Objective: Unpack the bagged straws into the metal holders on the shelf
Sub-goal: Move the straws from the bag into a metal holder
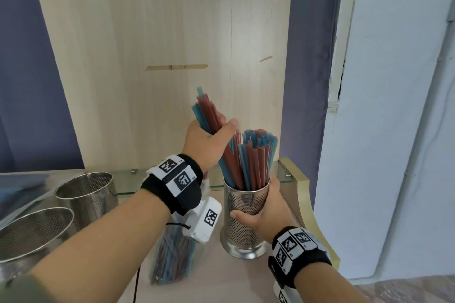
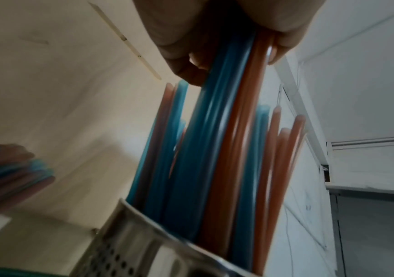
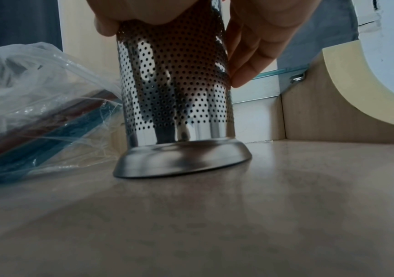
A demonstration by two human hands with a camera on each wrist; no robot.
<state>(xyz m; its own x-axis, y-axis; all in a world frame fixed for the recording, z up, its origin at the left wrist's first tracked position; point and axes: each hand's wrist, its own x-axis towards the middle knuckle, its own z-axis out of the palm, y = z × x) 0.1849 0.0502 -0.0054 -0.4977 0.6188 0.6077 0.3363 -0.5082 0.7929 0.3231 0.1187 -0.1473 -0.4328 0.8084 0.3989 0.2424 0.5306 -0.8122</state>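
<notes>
Head view, near first: right hand [image 1: 264, 214] at 5 o'clock, fingers and thumb wrapped round a perforated steel holder [image 1: 246, 219], a cylinder on a flared smooth base that stands on the matte beige shelf [image 1: 246, 278]. The right wrist view shows the shiny dotted wall [image 3: 174, 84] and the base flat on the surface. At 7 o'clock a crinkled clear plastic bag [image 1: 172, 261] lies beside the holder with blue and red straws inside. Two more perforated holders [image 1: 88, 194] stand at 9 o'clock. Left hand [image 1: 209, 140] at centre, fingers curled tight round a bundle of straws [image 1: 206, 113], thin translucent tubes, tilted, lower ends inside the held holder's rim among the straws standing there [image 1: 256, 152]. Farther back, a glass ledge [image 1: 280, 174], then a pale wood-grain panel [image 1: 160, 32] at 12 o'clock.
</notes>
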